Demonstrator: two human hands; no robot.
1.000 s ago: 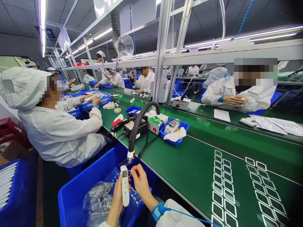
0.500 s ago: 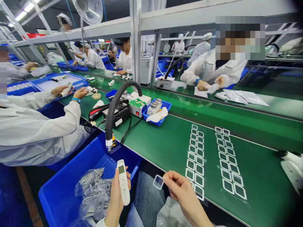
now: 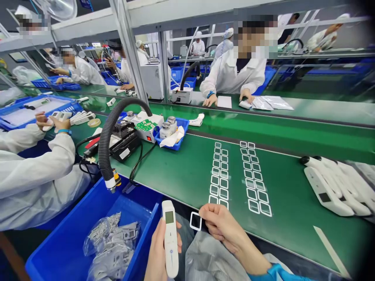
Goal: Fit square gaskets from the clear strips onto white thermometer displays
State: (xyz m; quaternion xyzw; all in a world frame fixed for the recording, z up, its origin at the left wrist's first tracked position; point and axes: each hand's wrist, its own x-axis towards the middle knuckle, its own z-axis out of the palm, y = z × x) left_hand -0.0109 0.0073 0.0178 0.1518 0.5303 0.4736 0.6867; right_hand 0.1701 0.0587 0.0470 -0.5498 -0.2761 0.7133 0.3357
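Observation:
My left hand [image 3: 156, 253] is closed round a slim white handheld device [image 3: 170, 238] with a small grey screen, held upright near the bottom edge of the view. My right hand [image 3: 224, 228] pinches a small square clear film with a white border [image 3: 195, 221] just off the near edge of the green bench [image 3: 181, 171]. Two columns of several like square films [image 3: 238, 175] lie on the bench in front of my right hand.
A blue bin [image 3: 88, 230] with bagged parts sits at lower left under a black ribbed hose [image 3: 107, 136]. A soldering station, a white box and a small blue tray [image 3: 171, 134] stand behind. Several white devices [image 3: 334, 183] lie at right. Co-workers in white coats sit left and opposite.
The view has swung right. My right hand has come away from the device with the square film and moved toward the bench edge. My left hand still holds the device.

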